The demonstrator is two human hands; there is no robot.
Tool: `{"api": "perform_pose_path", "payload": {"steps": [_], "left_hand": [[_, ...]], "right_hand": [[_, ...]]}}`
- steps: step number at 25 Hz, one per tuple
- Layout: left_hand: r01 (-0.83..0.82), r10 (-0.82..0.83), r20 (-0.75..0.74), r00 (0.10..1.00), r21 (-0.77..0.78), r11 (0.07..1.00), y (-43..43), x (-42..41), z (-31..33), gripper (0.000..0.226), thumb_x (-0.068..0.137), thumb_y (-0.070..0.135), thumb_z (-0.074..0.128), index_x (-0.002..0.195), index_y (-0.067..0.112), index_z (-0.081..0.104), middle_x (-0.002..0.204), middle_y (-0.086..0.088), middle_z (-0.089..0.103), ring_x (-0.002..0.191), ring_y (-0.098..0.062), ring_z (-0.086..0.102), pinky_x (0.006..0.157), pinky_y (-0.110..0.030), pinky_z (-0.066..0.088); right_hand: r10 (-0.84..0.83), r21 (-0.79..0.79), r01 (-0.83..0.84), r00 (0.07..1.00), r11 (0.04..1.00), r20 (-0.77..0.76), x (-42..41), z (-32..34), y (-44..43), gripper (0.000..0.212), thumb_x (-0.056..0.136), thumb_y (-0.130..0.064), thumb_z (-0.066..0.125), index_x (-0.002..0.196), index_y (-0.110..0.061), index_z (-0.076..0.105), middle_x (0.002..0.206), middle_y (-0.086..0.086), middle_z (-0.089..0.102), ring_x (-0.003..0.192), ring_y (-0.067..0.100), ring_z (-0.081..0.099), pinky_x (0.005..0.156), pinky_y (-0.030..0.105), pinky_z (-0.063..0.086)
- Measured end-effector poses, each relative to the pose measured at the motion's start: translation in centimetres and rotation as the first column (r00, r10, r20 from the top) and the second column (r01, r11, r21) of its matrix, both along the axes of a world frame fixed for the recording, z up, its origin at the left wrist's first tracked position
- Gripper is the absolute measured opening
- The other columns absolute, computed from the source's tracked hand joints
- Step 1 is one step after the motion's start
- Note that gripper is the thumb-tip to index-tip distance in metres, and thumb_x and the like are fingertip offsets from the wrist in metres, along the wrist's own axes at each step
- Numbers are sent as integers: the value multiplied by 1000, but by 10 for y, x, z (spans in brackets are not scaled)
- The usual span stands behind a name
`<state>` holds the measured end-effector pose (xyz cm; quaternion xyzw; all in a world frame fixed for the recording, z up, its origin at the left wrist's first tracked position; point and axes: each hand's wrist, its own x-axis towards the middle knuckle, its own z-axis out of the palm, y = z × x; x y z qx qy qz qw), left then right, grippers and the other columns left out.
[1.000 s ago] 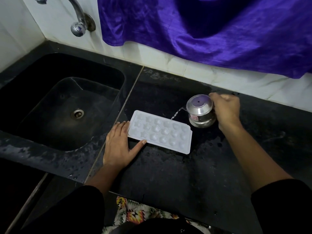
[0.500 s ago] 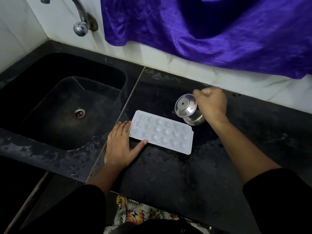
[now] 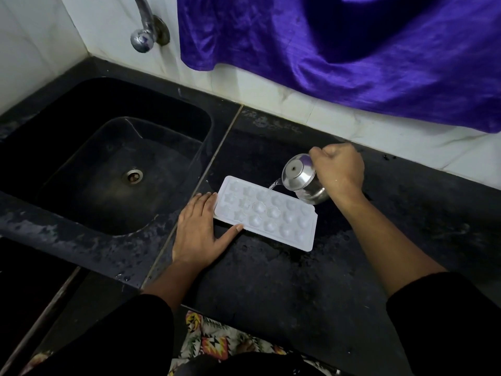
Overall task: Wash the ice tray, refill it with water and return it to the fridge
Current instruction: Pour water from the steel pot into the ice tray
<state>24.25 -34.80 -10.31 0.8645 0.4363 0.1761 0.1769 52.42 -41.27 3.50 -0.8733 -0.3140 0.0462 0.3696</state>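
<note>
Head view: tray point(image 3: 265, 213) lies flat on the wet black tabletop point(image 3: 271, 280), right of the sink point(image 3: 108, 172). Left hand point(image 3: 199, 232) rests flat, fingers straight, against the tray's left end, thumb along its near edge. Right hand point(image 3: 339, 169), fingers curled round a steel pot point(image 3: 303, 177), holds it tilted. Thin water stream point(image 3: 275, 183) falls into the tray's far row.

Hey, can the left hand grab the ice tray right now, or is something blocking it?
Probably yes. The left hand lies flat on the counter, touching the left end of the ice tray, with nothing between them. The right hand tilts the steel pot over the tray's far edge, clear of that end.
</note>
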Motion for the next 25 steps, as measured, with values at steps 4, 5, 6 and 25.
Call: {"api": "perform_pose_path", "payload": {"steps": [4, 5, 6, 25], "left_hand": [[-5, 5, -6, 1000, 2, 1000, 0, 0, -1, 96, 89, 83, 47, 156, 15, 40, 160, -4, 45, 154, -23, 32, 126, -47, 26], [-6, 6, -6, 1000, 0, 1000, 0, 1, -1, 96, 89, 83, 48, 156, 15, 40, 160, -4, 44, 154, -23, 31, 127, -47, 25], [-6, 6, -5, 1000, -1, 1000, 0, 1, -1, 96, 89, 83, 47, 156, 16, 40, 160, -4, 44, 154, -23, 31, 127, -47, 25], [-16, 16, 17, 1000, 0, 1000, 0, 0, -4, 96, 89, 86, 44, 156, 17, 39, 160, -3, 44, 153, -24, 32, 125, -50, 28]], "right_hand": [[-15, 245, 120, 920, 962, -392, 7, -5, -9, 42, 88, -19, 69, 52, -16, 47, 54, 3, 38, 53, 17, 36, 57, 33, 31], [-8, 287, 157, 888, 945, -460, 6, -6, -10, 40, 89, -19, 70, 55, -15, 50, 59, 7, 40, 56, 19, 37, 55, 32, 32], [-3, 315, 195, 855, 929, -519, 6, -6, -10, 39, 90, -21, 72, 57, -16, 52, 62, 8, 43, 56, 18, 40, 53, 30, 33], [96, -102, -82, 984, 991, 148, -26, -4, 34, 52, 91, -33, 62, 48, -15, 40, 42, -5, 34, 38, 13, 33, 44, 25, 25]]}}
